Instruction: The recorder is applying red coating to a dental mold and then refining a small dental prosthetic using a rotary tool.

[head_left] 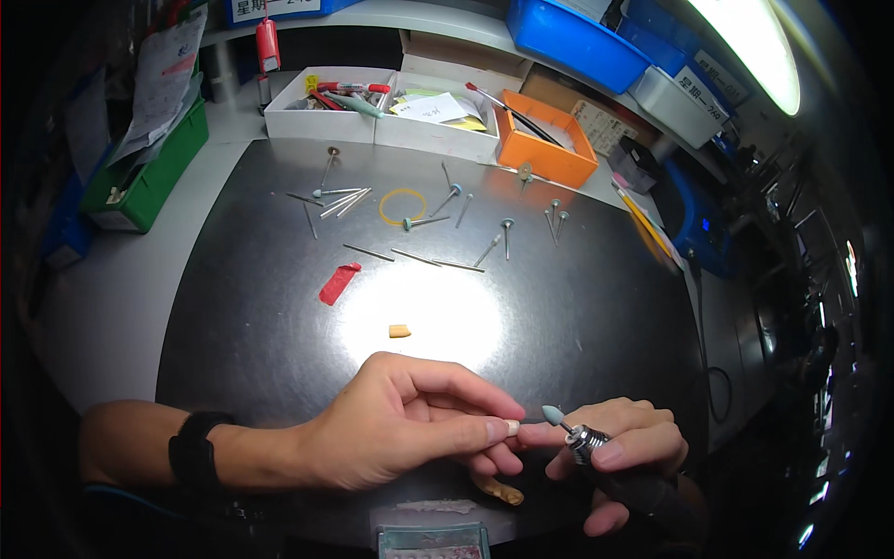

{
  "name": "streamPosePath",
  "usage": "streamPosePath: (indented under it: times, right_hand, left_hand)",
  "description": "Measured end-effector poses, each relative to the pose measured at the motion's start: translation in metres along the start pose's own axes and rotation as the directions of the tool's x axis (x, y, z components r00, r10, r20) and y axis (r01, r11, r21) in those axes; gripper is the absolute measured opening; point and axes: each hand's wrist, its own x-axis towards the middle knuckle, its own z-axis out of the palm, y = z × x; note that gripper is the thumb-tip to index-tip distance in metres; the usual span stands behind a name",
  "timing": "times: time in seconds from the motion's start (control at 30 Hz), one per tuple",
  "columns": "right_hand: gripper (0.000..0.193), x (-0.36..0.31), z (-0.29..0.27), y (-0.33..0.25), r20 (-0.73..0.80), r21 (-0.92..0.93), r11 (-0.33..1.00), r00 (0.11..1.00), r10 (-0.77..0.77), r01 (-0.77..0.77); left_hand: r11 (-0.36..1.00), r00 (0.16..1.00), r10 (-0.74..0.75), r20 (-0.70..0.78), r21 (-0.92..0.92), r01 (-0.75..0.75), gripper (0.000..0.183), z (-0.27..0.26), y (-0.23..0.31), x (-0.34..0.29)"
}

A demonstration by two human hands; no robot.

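My left hand (410, 424) pinches a small off-white piece that looks like a dental crown (512, 428) between thumb and index finger. My right hand (633, 443) is wrapped round a black and silver rotary handpiece (587, 445). A pale blue-grey pointed grinding tip (553, 415) sits in its chuck, up and to the right of the crown and apart from it. One finger of my right hand reaches toward my left fingertips beside the crown. Below my hands lies a tan, finger-like wooden peg (498, 489), partly hidden. Ahead of my left hand is a small yellowish block (399, 331).
Several metal-shanked burs and polishing wheels (507, 228) are spread over the dark metal bench plate (251, 307), with a yellow rubber band (382, 210) and red tape (339, 283). White boxes (317, 123) and an orange box (549, 158) line the back. A teal tray (433, 536) sits nearest me.
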Motion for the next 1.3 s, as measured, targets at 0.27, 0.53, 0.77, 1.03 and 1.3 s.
streamPosePath:
  times: [0.27, 0.53, 0.77, 1.03, 1.3]
  right_hand:
    - [0.039, 0.006, 0.02, -0.017, -0.194, 0.159, 0.968, 0.955, 0.222, -0.193]
    - [0.028, 0.011, 0.023, -0.03, -0.187, 0.167, 0.933, 0.919, 0.347, -0.318]
    - [0.027, 0.01, 0.03, -0.035, -0.236, 0.12, 0.914, 0.884, 0.404, -0.386]
    - [0.025, 0.01, 0.032, -0.028, -0.265, 0.123, 0.928, 0.889, 0.373, -0.352]
    - [0.025, 0.012, 0.036, -0.033, -0.307, 0.046, 0.92, 0.871, 0.385, -0.39]
  left_hand:
    - [0.999, 0.999, 0.036, 0.019, 0.017, -0.036, 0.021, -0.002, -0.005, -0.002]
    - [0.999, 1.0, 0.016, -0.013, -0.031, -0.016, 0.018, 0.002, -0.004, -0.003]
    - [1.0, 0.999, 0.001, -0.035, -0.001, -0.001, 0.019, 0.004, -0.003, -0.006]
    - [0.999, 1.0, 0.023, -0.011, -0.04, -0.024, 0.019, 0.003, -0.006, -0.005]
    - [0.997, 0.999, 0.05, -0.006, -0.053, -0.05, 0.018, 0.003, -0.006, -0.005]
